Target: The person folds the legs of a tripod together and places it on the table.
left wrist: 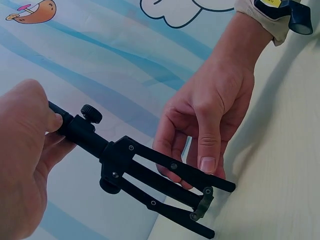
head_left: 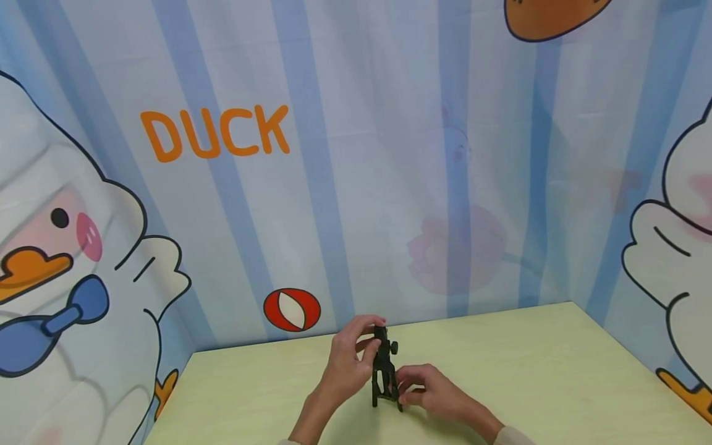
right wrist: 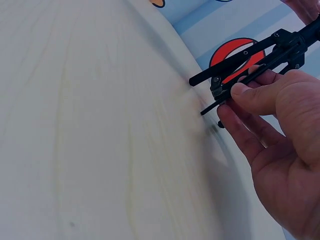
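Observation:
A small black tripod (head_left: 382,364) with hinged legs and a round knob stands upright between the two hands in the head view. My left hand (head_left: 349,358) grips its top, thumb and fingers around the upper tube. Lower down, my right hand (head_left: 435,390) pinches one leg between thumb and fingers, near its lower end. The left wrist view shows the knob (left wrist: 91,113), the brace between the legs, and the legs (left wrist: 175,167) spread partway. In the right wrist view the right thumb (right wrist: 250,97) presses on a leg, and the leg tips point toward the tabletop.
The pale wooden table (head_left: 267,395) reaches back to a light blue striped curtain (head_left: 367,185) printed with ducks, the word DUCK and a red ball (head_left: 292,309). Another curtain side closes in at the right. A dark device is strapped at the right wrist (left wrist: 285,12).

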The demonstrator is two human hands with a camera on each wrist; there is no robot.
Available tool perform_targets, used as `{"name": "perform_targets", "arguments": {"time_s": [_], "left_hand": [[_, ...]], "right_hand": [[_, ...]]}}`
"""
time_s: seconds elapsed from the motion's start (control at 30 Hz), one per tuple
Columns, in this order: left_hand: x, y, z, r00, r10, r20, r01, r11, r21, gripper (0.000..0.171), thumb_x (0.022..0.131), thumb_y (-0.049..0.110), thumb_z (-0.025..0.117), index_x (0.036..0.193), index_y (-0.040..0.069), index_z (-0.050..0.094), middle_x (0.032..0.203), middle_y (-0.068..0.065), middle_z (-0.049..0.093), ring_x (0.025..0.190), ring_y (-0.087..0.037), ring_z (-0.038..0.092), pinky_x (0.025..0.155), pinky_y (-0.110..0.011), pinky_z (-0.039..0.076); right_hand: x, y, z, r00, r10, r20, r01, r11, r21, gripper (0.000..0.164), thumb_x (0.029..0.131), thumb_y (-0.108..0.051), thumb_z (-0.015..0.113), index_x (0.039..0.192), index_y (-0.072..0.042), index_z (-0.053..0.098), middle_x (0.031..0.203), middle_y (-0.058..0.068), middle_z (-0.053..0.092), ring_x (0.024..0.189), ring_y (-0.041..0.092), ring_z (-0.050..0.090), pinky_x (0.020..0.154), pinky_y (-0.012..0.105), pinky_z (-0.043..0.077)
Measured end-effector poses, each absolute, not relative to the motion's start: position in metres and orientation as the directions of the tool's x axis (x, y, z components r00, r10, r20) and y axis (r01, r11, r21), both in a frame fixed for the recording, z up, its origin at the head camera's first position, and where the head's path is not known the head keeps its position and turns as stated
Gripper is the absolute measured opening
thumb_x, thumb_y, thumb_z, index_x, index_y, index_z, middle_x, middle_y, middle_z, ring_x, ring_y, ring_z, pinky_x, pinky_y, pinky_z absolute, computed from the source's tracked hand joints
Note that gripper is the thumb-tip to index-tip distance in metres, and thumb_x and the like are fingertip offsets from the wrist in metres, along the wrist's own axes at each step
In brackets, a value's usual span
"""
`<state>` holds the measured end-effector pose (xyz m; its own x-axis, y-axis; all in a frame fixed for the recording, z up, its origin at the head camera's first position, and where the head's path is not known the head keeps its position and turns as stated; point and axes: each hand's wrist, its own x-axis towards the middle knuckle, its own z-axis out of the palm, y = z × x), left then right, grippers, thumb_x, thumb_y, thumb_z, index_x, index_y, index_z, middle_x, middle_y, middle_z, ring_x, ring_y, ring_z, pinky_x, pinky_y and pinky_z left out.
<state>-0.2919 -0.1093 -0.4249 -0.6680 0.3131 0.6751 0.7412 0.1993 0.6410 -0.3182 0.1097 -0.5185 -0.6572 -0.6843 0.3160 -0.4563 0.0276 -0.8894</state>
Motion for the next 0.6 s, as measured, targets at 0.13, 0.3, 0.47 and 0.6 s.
{"name": "perform_targets", "arguments": {"time_s": [0.13,0.3,0.47,0.6], "left_hand": [[-0.2926,-0.1088,-0.4259,-0.657,0.306,0.689,0.753,0.208,0.625,0.043,0.094,-0.018,0.062,0.123,0.015,0.064,0.127,-0.008,0.062,0.113,-0.03,0.067,0.092,-0.033,0.06],[-0.293,-0.1065,-0.4263,-0.651,0.271,0.709,0.759,0.249,0.602,0.032,0.094,-0.004,0.073,0.117,0.016,0.068,0.124,-0.006,0.059,0.107,-0.025,0.066,0.084,-0.035,0.063],[-0.2934,-0.1043,-0.4271,-0.645,0.228,0.729,0.76,0.291,0.582,0.027,0.091,0.003,0.08,0.112,0.018,0.07,0.117,-0.001,0.057,0.1,-0.021,0.066,0.08,-0.034,0.064],[-0.2931,-0.1044,-0.4267,-0.644,0.23,0.729,0.761,0.288,0.581,0.031,0.091,0.0,0.079,0.114,0.019,0.069,0.115,-0.001,0.059,0.099,-0.021,0.068,0.081,-0.033,0.064]], "right_hand": [[-0.3185,0.1094,-0.5191,-0.66,-0.68,0.319,-0.46,0.031,-0.887,0.022,0.097,0.006,0.066,0.119,0.004,0.069,0.112,0.022,0.07,0.098,0.024,0.072,0.086,0.029,0.06],[-0.3195,0.1095,-0.521,-0.668,-0.672,0.32,-0.461,0.035,-0.887,0.021,0.097,0.005,0.067,0.118,0.002,0.07,0.112,0.019,0.071,0.097,0.021,0.072,0.086,0.03,0.06],[-0.3192,0.1102,-0.5244,-0.669,-0.665,0.332,-0.468,0.029,-0.883,0.018,0.096,0.002,0.07,0.115,0.001,0.071,0.108,0.015,0.072,0.095,0.019,0.072,0.087,0.031,0.061],[-0.3179,0.1117,-0.5238,-0.687,-0.643,0.338,-0.472,0.041,-0.881,0.013,0.097,-0.001,0.071,0.11,-0.002,0.073,0.107,0.015,0.072,0.094,0.019,0.072,0.086,0.031,0.06]]}}
